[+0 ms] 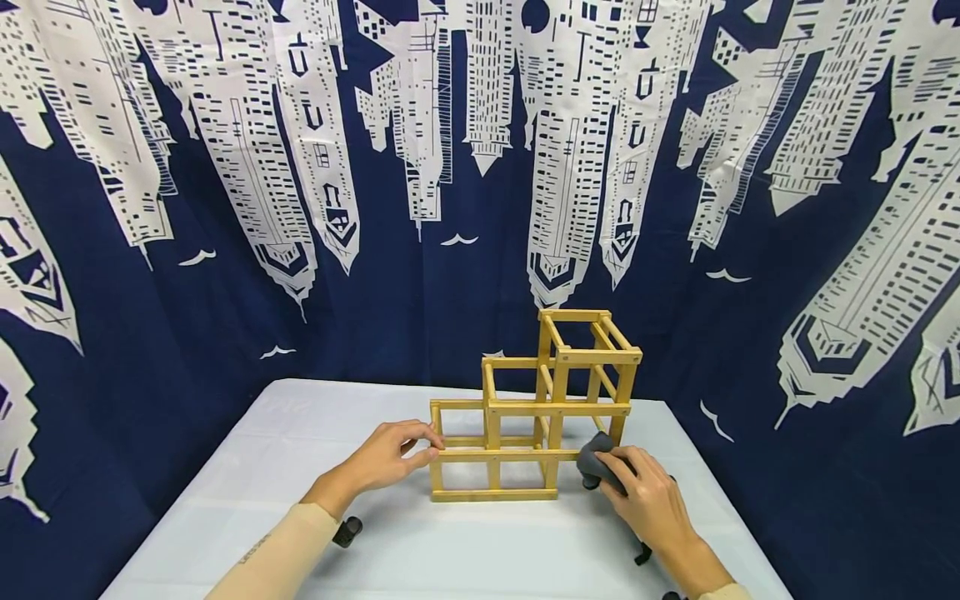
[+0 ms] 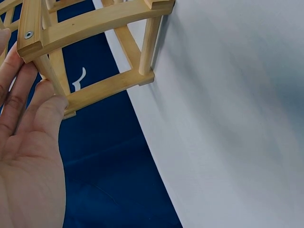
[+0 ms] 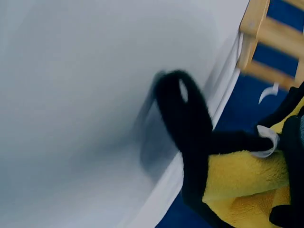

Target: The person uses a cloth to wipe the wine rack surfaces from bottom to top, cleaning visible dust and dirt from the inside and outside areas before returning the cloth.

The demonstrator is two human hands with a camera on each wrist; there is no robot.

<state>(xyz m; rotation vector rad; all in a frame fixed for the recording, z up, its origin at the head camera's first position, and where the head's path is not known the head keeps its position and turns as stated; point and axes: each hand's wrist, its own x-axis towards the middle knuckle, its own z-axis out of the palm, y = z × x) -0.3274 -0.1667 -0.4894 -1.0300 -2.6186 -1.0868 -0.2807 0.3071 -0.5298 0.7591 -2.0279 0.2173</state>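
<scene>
A stepped wooden rack (image 1: pixel 517 457) made of slats and dowels stands on the white-covered table, its tallest part at the right. My left hand (image 1: pixel 390 457) holds the rack's low left end, with fingers and thumb about the corner (image 2: pixel 38 52). At the right end, my right hand (image 1: pixel 648 492) grips a bunched cloth (image 1: pixel 596 458), grey on its outer side. In the right wrist view this cloth (image 3: pixel 247 175) shows plush yellow fabric, black edging and a black loop; the right hand's fingers are out of that view. The cloth overlaps the rack's lower right part in the head view.
The white table (image 1: pixel 300 417) ends just behind the rack. A navy curtain (image 1: pixel 420 275) printed with white upside-down buildings hangs behind and at both sides. A black wrist device (image 1: pixel 347 532) shows beneath the left forearm, and another dark piece (image 1: pixel 642 553) by the right wrist.
</scene>
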